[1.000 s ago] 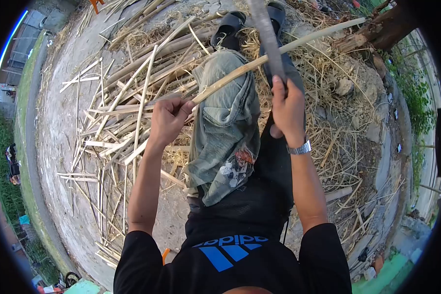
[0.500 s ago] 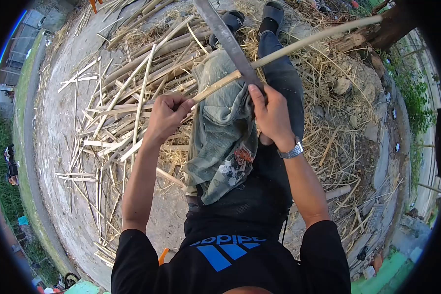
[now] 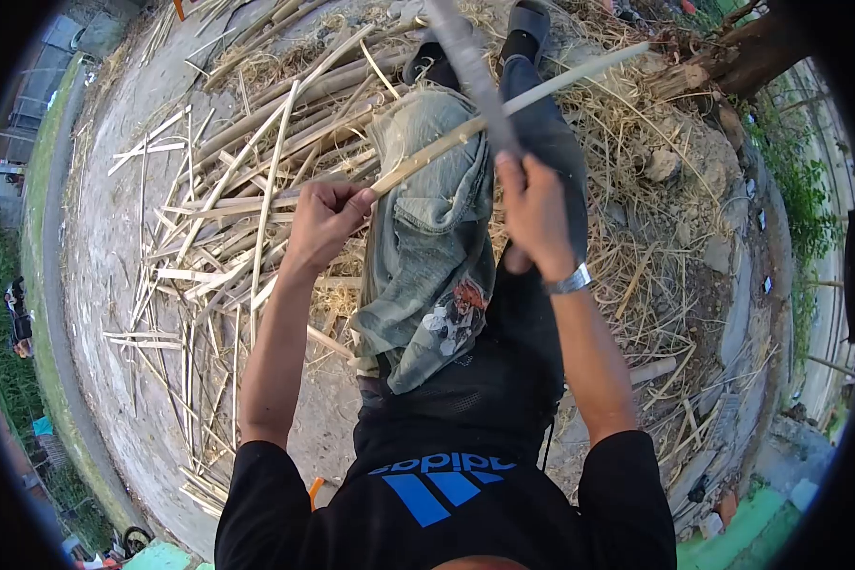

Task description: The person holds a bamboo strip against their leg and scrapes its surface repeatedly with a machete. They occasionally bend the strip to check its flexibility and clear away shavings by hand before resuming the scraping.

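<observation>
My left hand (image 3: 329,223) pinches the near end of a long pale bamboo strip (image 3: 426,155), which slants up to the right across my lap. My right hand (image 3: 539,214) is wrapped round the lower end of a long-bladed machete (image 3: 472,71), its handle hidden in the grip. The blade is slightly blurred and crosses over the strip near its middle. Below the strip a worn grey-green cloth (image 3: 423,256) covers my thigh, with a torn, stained patch toward its near end.
Split bamboo strips (image 3: 228,214) lie in a heap on the ground to the left, with thicker poles (image 3: 299,95) behind. Straw and shavings (image 3: 636,256) litter the right side. A tree trunk (image 3: 750,57) stands at the upper right, and sandals (image 3: 527,24) show on my feet.
The bamboo strip's far end has drawn back to the left and the strip looks shorter beyond the blade. My right hand and the machete have shifted slightly right; my left hand stays put.
</observation>
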Motion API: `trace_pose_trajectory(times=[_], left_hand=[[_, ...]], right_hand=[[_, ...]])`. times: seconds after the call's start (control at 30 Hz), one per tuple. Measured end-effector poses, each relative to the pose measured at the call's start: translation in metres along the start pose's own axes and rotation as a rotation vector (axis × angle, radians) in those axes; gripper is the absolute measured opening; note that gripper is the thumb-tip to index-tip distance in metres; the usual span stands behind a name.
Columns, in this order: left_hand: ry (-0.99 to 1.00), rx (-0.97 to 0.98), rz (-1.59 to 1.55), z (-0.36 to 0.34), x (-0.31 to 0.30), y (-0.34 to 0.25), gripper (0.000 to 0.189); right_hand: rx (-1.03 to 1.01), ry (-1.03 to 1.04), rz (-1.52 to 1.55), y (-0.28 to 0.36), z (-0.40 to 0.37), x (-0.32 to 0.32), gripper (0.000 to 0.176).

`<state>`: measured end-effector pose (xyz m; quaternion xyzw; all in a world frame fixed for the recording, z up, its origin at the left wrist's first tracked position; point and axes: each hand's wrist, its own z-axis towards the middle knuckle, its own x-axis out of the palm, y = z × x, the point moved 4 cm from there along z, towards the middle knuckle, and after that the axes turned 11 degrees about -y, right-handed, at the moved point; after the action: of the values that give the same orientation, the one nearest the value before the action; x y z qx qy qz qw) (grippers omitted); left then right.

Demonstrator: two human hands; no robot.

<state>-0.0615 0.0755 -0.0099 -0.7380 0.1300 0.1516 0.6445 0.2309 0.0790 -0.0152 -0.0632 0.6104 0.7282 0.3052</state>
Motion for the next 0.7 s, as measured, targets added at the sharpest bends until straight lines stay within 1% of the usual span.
trace_pose_trajectory(times=[0.03,0.07,0.13,0.2,0.23,0.27,0.3,0.33,0.37,0.4,0.43,0.47,0.53,0.57,0.6,0.67,0.7], left_hand=[[-0.01,0.043,0.027,0.002,0.0,0.0,0.037],[-0.008,0.048,0.028,0.004,0.001,-0.003,0.037],[-0.006,0.017,0.104,-0.001,-0.002,-0.003,0.038],[-0.024,0.014,0.095,0.0,-0.006,-0.005,0.037],[-0.029,-0.001,0.082,-0.004,-0.005,-0.004,0.037],[-0.036,-0.008,0.063,-0.006,-0.004,-0.004,0.036],[-0.054,0.054,0.036,-0.001,0.001,0.0,0.036],[-0.065,0.064,0.026,0.002,0.005,-0.004,0.036],[-0.054,0.042,0.035,0.004,0.012,-0.008,0.036],[-0.039,0.02,0.05,0.006,0.015,-0.012,0.036],[0.052,-0.01,-0.036,0.004,0.016,-0.018,0.036],[0.094,-0.029,-0.069,0.003,0.016,-0.01,0.035],[0.036,-0.048,-0.159,-0.003,0.004,-0.004,0.033],[0.027,-0.05,-0.161,-0.005,-0.004,-0.001,0.033],[-0.078,0.0,-0.146,-0.004,-0.016,-0.001,0.031],[-0.287,0.096,-0.098,-0.008,-0.034,-0.024,0.028],[-0.4,0.186,-0.127,-0.006,-0.049,-0.03,0.026]], right_hand=[[-0.049,0.066,0.132,0.024,-0.02,0.007,0.038],[-0.157,0.065,0.1,0.018,-0.03,0.018,0.038],[-0.001,0.195,0.162,0.029,-0.023,0.006,0.038],[0.074,0.022,0.136,0.02,-0.004,-0.008,0.038],[0.193,-0.017,0.105,0.005,0.009,-0.014,0.039],[0.197,-0.014,0.099,0.003,-0.001,-0.01,0.039],[0.065,0.022,0.073,0.01,-0.01,-0.001,0.039],[-0.066,0.057,0.046,0.018,-0.022,0.009,0.039],[-0.075,0.162,0.099,0.028,-0.043,0.021,0.039],[0.007,0.27,0.084,0.039,-0.047,0.018,0.04],[0.127,0.272,0.205,0.034,-0.048,0.013,0.04],[0.238,0.275,0.327,0.027,-0.047,0.008,0.041],[0.567,0.224,0.554,0.029,-0.041,-0.02,0.039],[0.538,0.159,0.657,0.024,-0.035,-0.031,0.038],[0.512,0.107,0.637,0.015,-0.029,-0.044,0.039],[0.486,0.031,0.656,0.016,-0.022,-0.06,0.032],[0.482,0.031,0.66,0.022,-0.022,-0.061,0.032]])
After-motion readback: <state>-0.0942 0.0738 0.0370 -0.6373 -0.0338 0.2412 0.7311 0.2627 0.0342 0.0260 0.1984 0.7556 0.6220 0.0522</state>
